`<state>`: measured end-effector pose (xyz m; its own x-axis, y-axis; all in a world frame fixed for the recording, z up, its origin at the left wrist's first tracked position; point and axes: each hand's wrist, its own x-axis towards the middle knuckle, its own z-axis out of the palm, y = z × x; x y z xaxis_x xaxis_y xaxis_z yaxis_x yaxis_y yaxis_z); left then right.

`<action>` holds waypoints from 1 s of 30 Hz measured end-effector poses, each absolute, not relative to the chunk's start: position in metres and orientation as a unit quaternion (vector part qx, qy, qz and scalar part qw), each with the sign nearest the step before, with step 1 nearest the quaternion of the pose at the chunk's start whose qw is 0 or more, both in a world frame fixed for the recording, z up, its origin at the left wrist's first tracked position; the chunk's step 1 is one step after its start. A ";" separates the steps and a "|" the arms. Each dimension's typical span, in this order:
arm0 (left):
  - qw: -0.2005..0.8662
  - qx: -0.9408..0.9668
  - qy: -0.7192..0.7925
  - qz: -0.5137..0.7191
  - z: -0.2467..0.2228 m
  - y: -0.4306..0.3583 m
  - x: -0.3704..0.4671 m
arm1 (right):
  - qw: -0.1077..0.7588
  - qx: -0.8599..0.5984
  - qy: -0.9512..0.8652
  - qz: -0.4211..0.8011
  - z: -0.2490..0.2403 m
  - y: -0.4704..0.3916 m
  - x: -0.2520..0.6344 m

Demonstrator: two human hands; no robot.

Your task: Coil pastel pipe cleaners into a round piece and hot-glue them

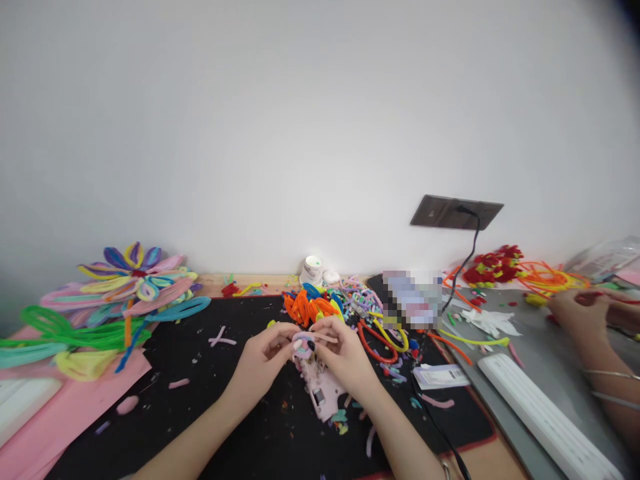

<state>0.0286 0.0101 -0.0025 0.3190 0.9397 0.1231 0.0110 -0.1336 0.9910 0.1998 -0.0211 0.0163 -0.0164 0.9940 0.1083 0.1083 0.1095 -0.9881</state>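
Observation:
Over the black mat (200, 387), my left hand (267, 357) and my right hand (347, 353) meet, fingers pinched from both sides on a small lilac pipe-cleaner piece (303, 340). The piece is curled, with a pale spot and a black spot on its front. A pinkish strip (327, 339) sticks out of it towards my right fingers. Just below lies a pale pink device (323, 397) with a small dark window, partly hidden by my hands. Behind my fingers are bundles of orange pipe cleaners (305, 307).
Cut pipe-cleaner scraps (360, 293) are heaped behind. A pipe-cleaner flower (137, 277) and green loops (75, 333) lie left on pink paper (95, 393). A black cable (437, 427) crosses the mat's right side. Further right, another person's hands (585, 313) work beside a white power strip (545, 413).

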 end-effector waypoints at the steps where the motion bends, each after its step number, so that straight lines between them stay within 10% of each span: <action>1: 0.527 0.618 0.390 0.434 -0.003 0.010 0.028 | 0.494 -0.495 -0.557 0.448 0.016 -0.021 0.200; 30: 0.648 0.380 0.417 0.512 0.006 0.016 0.028 | 0.231 -0.501 -0.783 0.288 0.021 -0.036 0.255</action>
<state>0.0277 0.0160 0.0062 0.1292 0.9801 -0.1510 -0.3458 0.1872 0.9194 0.2551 -0.0363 0.0208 -0.3920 0.9171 0.0728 0.6513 0.3326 -0.6820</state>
